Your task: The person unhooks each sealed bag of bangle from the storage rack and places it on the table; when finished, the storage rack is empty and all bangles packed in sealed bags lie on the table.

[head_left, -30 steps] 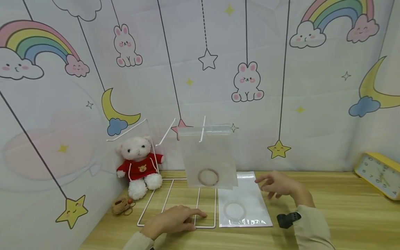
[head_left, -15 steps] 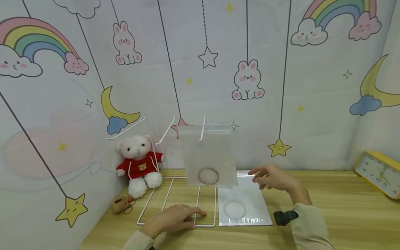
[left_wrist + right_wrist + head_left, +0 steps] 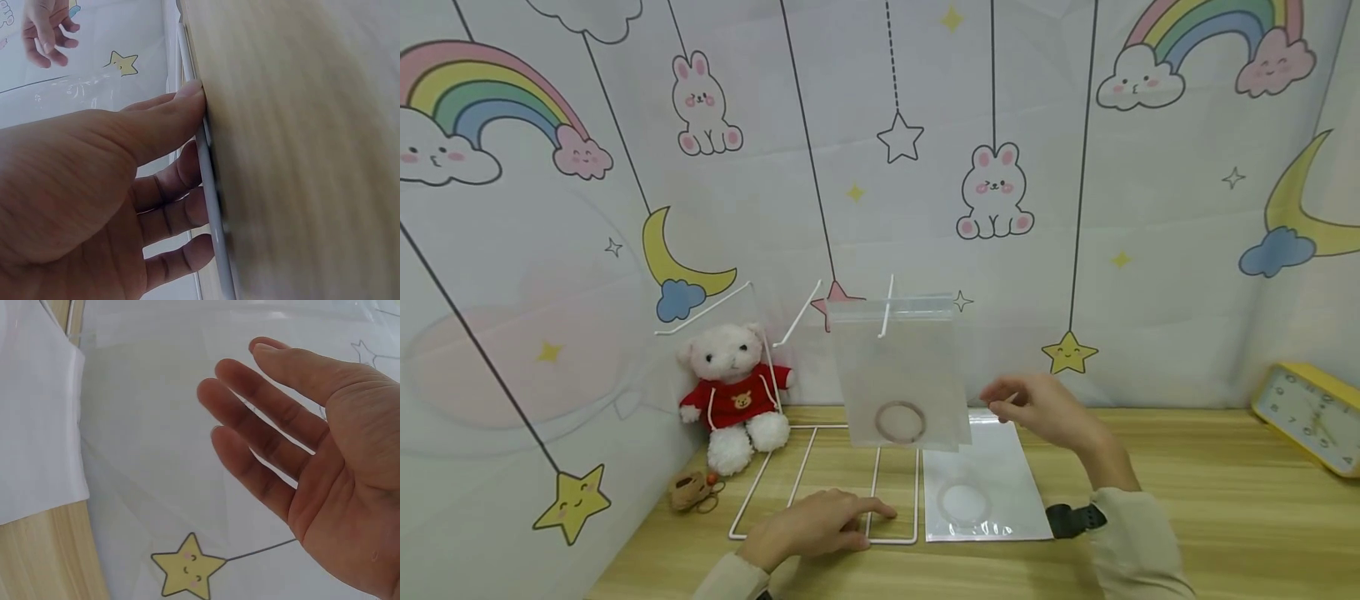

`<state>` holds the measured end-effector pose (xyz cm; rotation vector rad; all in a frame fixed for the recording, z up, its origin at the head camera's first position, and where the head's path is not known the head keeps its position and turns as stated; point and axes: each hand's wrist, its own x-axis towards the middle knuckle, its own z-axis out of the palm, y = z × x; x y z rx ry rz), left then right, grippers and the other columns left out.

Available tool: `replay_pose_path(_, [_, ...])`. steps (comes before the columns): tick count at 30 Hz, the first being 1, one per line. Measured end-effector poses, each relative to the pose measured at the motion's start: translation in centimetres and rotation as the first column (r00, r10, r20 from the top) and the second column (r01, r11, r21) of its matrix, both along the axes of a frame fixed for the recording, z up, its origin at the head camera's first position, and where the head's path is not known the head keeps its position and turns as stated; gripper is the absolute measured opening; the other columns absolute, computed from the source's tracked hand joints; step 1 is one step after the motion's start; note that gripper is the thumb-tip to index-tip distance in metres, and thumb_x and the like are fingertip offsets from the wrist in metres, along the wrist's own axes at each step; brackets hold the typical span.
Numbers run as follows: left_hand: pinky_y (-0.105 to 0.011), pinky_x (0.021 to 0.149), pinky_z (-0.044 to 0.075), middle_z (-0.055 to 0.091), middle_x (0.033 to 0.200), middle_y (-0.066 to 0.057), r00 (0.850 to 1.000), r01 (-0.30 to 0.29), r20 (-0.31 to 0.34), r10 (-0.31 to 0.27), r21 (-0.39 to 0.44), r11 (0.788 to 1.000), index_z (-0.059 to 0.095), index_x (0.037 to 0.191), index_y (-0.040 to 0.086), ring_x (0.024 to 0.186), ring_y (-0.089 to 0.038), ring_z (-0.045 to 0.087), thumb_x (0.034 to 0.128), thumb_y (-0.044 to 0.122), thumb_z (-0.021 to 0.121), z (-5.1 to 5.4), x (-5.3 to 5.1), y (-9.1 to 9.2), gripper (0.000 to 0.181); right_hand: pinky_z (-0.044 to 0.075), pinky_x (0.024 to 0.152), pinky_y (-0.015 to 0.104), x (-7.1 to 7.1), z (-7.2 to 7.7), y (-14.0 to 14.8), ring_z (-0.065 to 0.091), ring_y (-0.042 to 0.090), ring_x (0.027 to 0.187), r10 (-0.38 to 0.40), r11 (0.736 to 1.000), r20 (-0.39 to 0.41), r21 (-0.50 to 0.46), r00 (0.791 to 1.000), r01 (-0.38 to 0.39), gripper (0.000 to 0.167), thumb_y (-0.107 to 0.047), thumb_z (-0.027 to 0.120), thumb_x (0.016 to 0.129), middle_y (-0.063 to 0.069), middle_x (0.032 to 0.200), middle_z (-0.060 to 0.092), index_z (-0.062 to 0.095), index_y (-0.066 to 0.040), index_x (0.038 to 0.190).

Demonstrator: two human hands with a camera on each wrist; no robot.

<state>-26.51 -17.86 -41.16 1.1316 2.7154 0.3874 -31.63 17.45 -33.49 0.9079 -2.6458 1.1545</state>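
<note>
My left hand (image 3: pixel 820 523) lies on the front part of the white wire rack's base (image 3: pixel 820 428); in the left wrist view its thumb and fingertips touch the front rod (image 3: pixel 212 194). Clear bags (image 3: pixel 898 367) hang from the rack's right prong, a ring shape (image 3: pixel 900 422) low on them. Just right of these bags my right hand (image 3: pixel 1048 412) hovers with relaxed fingers, holding nothing. Beneath it a flat white bag (image 3: pixel 992 483) with a round mark lies on the table beside the base. The right wrist view shows the empty right palm (image 3: pixel 350 462).
A white teddy bear in a red top (image 3: pixel 735 400) sits behind the rack's left side, with a small brown trinket (image 3: pixel 691 492) in front of it. A yellow clock (image 3: pixel 1311 417) stands at the far right. A patterned cloth (image 3: pixel 925 208) hangs behind the table (image 3: pixel 1225 500).
My right hand has moved left and slightly up, closer to the hanging bags. The left hand has stayed on the rack's base.
</note>
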Motion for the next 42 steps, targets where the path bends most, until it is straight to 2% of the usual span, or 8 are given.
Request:
replay_pose_path(5, [-0.020,0.067,0.041,0.049,0.074,0.016,1.000,0.002,-0.003,-0.002,-0.004,1.000,0.063,0.133,0.022,0.067,0.001,0.045,0.0941,0.019,0.071,0.0,0.0,0.0,0.040,0.054,0.078,0.038,0.3,0.4,-0.9,0.068,0.019,0.092,-0.028,1.000,-0.072,-0.003,0.997,0.028,0.012,-0.008,0.066,0.096,0.005,0.107,0.070,0.073,-0.011,0.105])
replay_pose_path(9, [-0.020,0.068,0.041,0.049,0.075,0.016,1.000,-0.001,-0.007,0.001,-0.010,1.000,0.063,0.133,0.023,0.069,0.001,0.046,0.0939,0.020,0.071,-0.1,0.0,0.0,0.040,0.055,0.078,0.036,0.3,0.4,-1.9,0.069,0.022,0.095,-0.017,0.999,-0.113,-0.045,0.993,0.012,0.013,-0.006,0.066,0.095,0.006,0.110,0.070,0.073,-0.011,0.105])
replay_pose_path(16, [-0.021,0.068,0.042,0.051,0.078,0.016,0.999,-0.019,0.026,0.019,-0.008,1.000,0.062,0.133,0.024,0.070,0.001,0.047,0.0945,0.021,0.071,0.0,0.1,0.0,0.040,0.054,0.078,0.034,0.3,0.1,-4.0,0.064,0.024,0.102,-0.010,0.998,-0.240,-0.062,0.971,-0.005,0.021,-0.002,0.069,0.092,0.005,0.123,0.065,0.072,-0.012,0.110])
replay_pose_path(24, [-0.021,0.068,0.042,0.050,0.075,0.015,1.000,0.008,0.008,-0.008,0.002,1.000,0.063,0.133,0.022,0.068,0.002,0.045,0.0941,0.019,0.071,0.1,0.1,-0.1,0.040,0.054,0.075,0.035,0.3,-0.2,-5.8,0.059,0.017,0.092,-0.017,0.999,-0.357,-0.050,0.934,-0.001,0.032,0.002,0.069,0.090,0.000,0.114,0.067,0.069,-0.013,0.118])
replay_pose_path(28, [-0.020,0.066,0.041,0.050,0.078,0.016,1.000,-0.005,0.019,0.005,0.001,1.000,0.062,0.133,0.022,0.068,0.001,0.045,0.0946,0.020,0.070,0.1,0.1,-0.1,0.040,0.052,0.073,0.032,0.3,-0.3,-6.2,0.059,0.015,0.085,-0.022,0.999,-0.404,-0.041,0.915,0.005,0.035,0.003,0.071,0.088,0.002,0.111,0.067,0.066,-0.012,0.119])
replay_pose_path(35, [-0.021,0.069,0.041,0.054,0.087,0.017,0.999,-0.019,0.028,0.019,0.002,1.000,0.062,0.134,0.023,0.073,-0.002,0.049,0.0951,0.020,0.070,0.1,0.0,-0.1,0.040,0.048,0.066,0.028,0.6,-0.4,-6.7,0.055,0.009,0.075,-0.050,0.997,-0.397,0.030,0.916,0.068,0.030,-0.005,0.073,0.090,-0.002,0.102,0.063,0.066,-0.018,0.115])
replay_pose_path(42, [-0.021,0.074,0.043,0.058,0.092,0.016,1.000,0.005,0.011,-0.005,0.008,1.000,0.063,0.133,0.022,0.077,0.000,0.050,0.0943,0.019,0.071,0.1,0.0,-0.1,0.040,0.048,0.065,0.029,0.6,-0.5,-6.7,0.054,0.011,0.072,-0.051,0.997,-0.445,0.030,0.894,0.072,0.030,0.002,0.071,0.089,-0.001,0.100,0.065,0.066,-0.016,0.112])
